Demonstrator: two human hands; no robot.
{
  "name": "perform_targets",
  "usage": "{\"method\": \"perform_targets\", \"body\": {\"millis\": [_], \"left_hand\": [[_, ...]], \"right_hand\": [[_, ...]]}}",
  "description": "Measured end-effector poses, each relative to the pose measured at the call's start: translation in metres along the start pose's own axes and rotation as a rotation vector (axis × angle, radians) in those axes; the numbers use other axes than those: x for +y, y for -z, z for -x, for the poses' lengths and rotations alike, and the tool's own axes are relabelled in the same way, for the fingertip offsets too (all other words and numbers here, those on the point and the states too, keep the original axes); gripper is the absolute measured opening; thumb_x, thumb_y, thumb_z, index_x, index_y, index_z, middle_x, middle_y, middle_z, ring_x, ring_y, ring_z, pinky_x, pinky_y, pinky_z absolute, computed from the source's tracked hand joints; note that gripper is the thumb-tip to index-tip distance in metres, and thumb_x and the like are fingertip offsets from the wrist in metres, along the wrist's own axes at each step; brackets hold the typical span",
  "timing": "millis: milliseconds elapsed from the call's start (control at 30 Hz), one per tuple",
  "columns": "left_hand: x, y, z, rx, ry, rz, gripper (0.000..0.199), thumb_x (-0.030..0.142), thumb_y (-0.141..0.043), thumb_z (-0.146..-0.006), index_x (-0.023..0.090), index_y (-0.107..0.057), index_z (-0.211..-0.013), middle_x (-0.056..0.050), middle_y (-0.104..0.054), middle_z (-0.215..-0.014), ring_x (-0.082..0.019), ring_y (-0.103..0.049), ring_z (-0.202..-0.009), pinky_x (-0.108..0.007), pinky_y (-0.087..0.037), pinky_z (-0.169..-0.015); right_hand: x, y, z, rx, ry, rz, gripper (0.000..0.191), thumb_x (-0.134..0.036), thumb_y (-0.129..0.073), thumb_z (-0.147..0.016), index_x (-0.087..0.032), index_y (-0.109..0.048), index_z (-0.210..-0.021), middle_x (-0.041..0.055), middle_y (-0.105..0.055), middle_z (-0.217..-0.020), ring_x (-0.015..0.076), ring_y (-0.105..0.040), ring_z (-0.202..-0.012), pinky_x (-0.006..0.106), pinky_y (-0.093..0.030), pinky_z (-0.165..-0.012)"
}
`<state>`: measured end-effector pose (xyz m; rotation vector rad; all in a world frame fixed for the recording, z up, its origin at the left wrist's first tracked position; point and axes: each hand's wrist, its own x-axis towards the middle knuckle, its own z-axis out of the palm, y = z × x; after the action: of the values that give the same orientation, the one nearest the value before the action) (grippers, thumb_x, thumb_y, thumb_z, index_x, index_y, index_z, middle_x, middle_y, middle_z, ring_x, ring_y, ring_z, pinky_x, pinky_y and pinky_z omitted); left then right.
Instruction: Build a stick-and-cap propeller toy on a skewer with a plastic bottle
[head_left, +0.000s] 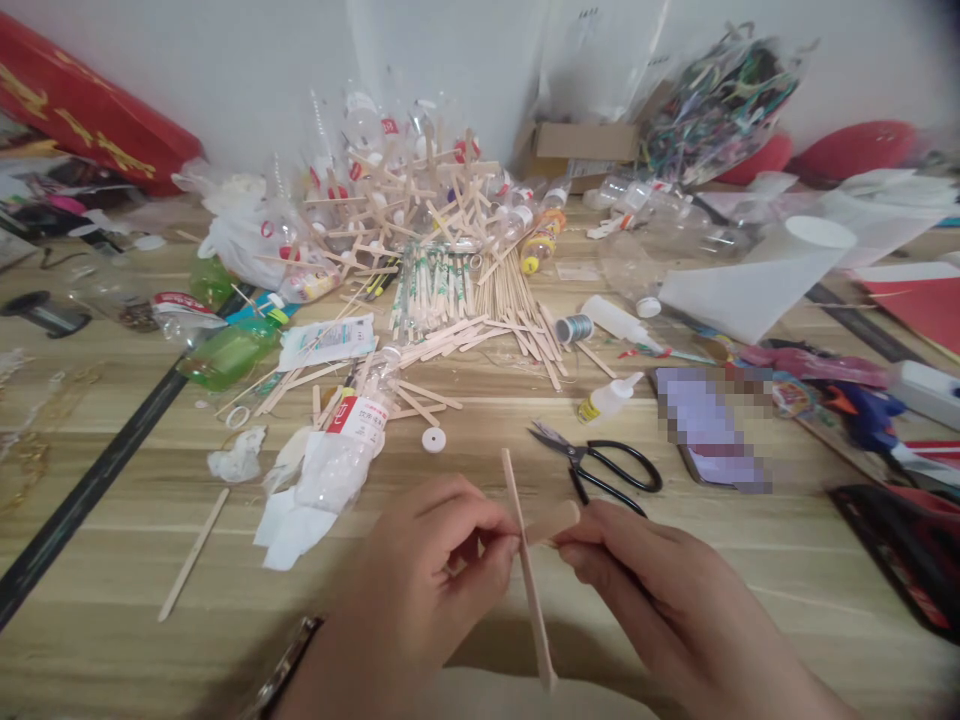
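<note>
At the front of the table my left hand [442,570] is closed, thumb and forefinger pinching where two wooden craft sticks meet. One craft stick [535,610] points lengthwise toward me, seen nearly edge-on. A second craft stick [551,525] crosses it, and my right hand [645,580] pinches its rounded right end. Whether the two are glued together I cannot tell. Just beyond my right hand lie black-handled scissors [592,465], and past them a small glue bottle [606,398]. A single loose craft stick [193,555] lies to the left of my left hand.
A plastic bottle with a red-and-white label [360,425] lies left of centre near a white disc [433,440]. Farther back is a heap of crossed sticks [420,200] among clear bottles. At right are a phone [701,425] and a white paper cone [750,280].
</note>
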<state>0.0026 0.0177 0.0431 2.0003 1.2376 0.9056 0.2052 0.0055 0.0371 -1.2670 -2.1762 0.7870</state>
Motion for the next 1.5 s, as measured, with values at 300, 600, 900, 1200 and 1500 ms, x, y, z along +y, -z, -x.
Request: {"method": "perform_targets", "body": {"millis": [300, 600, 900, 1200, 1500], "left_hand": [[-0.003, -0.007, 0.001, 0.017, -0.135, -0.117, 0.016, 0.005, -0.053, -0.08, 0.018, -0.061, -0.074, 0.001, -0.059, -0.066, -0.009, -0.053, -0.057, -0.017, -0.043, -0.054], [-0.01, -0.009, 0.006, -0.034, -0.108, -0.119, 0.015, 0.005, -0.052, -0.083, 0.018, -0.058, -0.079, 0.0, -0.06, -0.072, -0.01, -0.053, -0.061, -0.018, -0.042, -0.056], [-0.014, -0.008, 0.007, -0.087, -0.098, -0.069, 0.016, 0.005, -0.048, -0.084, 0.018, -0.055, -0.08, 0.001, -0.056, -0.074, -0.01, -0.052, -0.065, -0.018, -0.042, -0.059], [-0.017, -0.006, 0.007, -0.116, -0.128, -0.065, 0.014, 0.006, -0.049, -0.084, 0.018, -0.054, -0.079, 0.002, -0.056, -0.075, -0.01, -0.051, -0.067, -0.019, -0.04, -0.059], [-0.018, -0.005, 0.007, -0.149, -0.136, -0.034, 0.014, 0.005, -0.049, -0.082, 0.018, -0.053, -0.08, 0.002, -0.055, -0.076, -0.009, -0.05, -0.068, -0.019, -0.039, -0.06]], "right_hand": [[0.002, -0.005, 0.001, 0.01, 0.095, 0.171, 0.021, -0.009, -0.037, -0.091, -0.022, -0.052, -0.088, -0.0018, -0.061, -0.066, 0.0121, -0.061, -0.054, 0.021, -0.042, -0.05], [0.005, -0.009, -0.002, 0.011, 0.163, 0.236, 0.026, -0.001, -0.036, -0.082, -0.021, -0.052, -0.088, -0.0006, -0.063, -0.065, 0.0119, -0.061, -0.053, 0.02, -0.04, -0.048], [0.0, -0.007, -0.006, 0.015, 0.202, 0.254, 0.026, -0.004, -0.033, -0.082, -0.02, -0.053, -0.086, -0.0008, -0.062, -0.061, 0.0114, -0.058, -0.049, 0.02, -0.039, -0.045], [0.004, -0.006, 0.0, -0.078, 0.147, 0.164, 0.029, 0.0, -0.033, -0.077, -0.022, -0.049, -0.087, -0.0026, -0.06, -0.063, 0.0109, -0.057, -0.052, 0.02, -0.038, -0.049], [0.001, -0.003, -0.007, -0.128, 0.083, 0.048, 0.024, -0.003, -0.033, -0.077, -0.023, -0.047, -0.076, -0.0016, -0.058, -0.058, 0.0109, -0.054, -0.047, 0.02, -0.036, -0.046]]}}
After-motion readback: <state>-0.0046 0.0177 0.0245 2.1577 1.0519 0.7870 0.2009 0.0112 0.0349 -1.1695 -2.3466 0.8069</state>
